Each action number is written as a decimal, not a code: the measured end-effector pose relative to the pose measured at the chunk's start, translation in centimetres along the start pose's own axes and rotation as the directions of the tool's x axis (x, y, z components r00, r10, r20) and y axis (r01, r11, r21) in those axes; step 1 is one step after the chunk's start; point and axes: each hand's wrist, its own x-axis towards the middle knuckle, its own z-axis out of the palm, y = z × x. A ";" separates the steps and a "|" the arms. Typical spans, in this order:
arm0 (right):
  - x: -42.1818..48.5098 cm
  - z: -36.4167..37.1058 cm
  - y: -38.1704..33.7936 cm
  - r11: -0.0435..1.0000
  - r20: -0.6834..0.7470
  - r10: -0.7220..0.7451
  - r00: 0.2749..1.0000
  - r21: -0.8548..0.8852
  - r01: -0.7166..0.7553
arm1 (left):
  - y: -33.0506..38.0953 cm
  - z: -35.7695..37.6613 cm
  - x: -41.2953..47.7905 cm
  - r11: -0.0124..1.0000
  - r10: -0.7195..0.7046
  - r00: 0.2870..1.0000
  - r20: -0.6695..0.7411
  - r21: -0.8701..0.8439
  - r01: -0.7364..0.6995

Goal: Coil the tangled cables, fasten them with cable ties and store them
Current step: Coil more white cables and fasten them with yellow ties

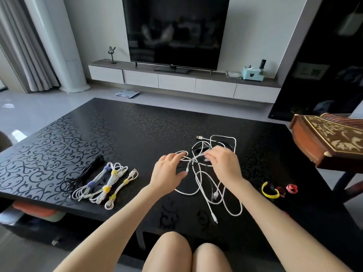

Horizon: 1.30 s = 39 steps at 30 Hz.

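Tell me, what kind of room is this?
Most likely a living room at home: a big television stands on a long low cabinet, with a dark coffee table in front.

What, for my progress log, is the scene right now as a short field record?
surface: black patterned table
coiled: three white bundles with ties, one black bundle, at left
tangle: white cables, loose, centre
left hand: fingers spread at the tangle
right hand: fingers down in the tangle, grip unclear
spare ties: yellow and red, right of tangle
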 end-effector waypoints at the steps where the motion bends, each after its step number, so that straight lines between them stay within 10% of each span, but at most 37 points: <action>1: 1.0 -1.7 -0.5 0.999 -0.046 -0.033 0.998 0.022 0.034 | 1.3 -0.2 1.0 0.996 -0.003 1.000 -0.003 -0.092 0.003; 6: 6.6 -9.1 -2.3 0.991 -0.193 -0.074 0.978 0.095 0.094 | 7.1 -3.0 6.1 0.911 -0.053 0.997 -0.062 -0.412 0.022; 10: 10.9 -15.2 -3.5 0.993 -0.293 -0.082 0.953 0.057 0.103 | 11.2 -7.2 9.1 0.586 -0.126 0.992 -0.006 -0.808 0.070; 17: 12.4 -21.3 -4.5 0.894 -0.325 0.048 0.944 0.436 0.105 | 14.9 -15.9 9.7 0.583 0.075 0.996 -0.046 -0.808 -0.082; 24: 7.5 -17.1 -4.7 0.908 -0.233 -0.031 0.972 0.399 0.125 | 15.3 -16.9 5.9 0.499 0.177 0.977 0.120 -0.866 0.016; 30: 0.9 -12.5 -2.1 0.620 -0.020 0.145 0.989 0.781 -0.075 | 13.6 -17.8 4.3 0.093 0.356 0.931 0.078 -0.995 0.048; 36: -1.3 -13.4 -2.5 0.255 0.062 0.239 0.969 0.959 -0.124 | 12.2 -15.4 2.3 0.172 0.338 0.915 0.218 -0.971 0.168; 39: -0.6 -14.8 -4.7 0.329 -0.025 0.217 0.976 0.943 -0.049 | 13.0 -13.5 1.9 0.313 0.091 0.968 0.235 -0.929 0.197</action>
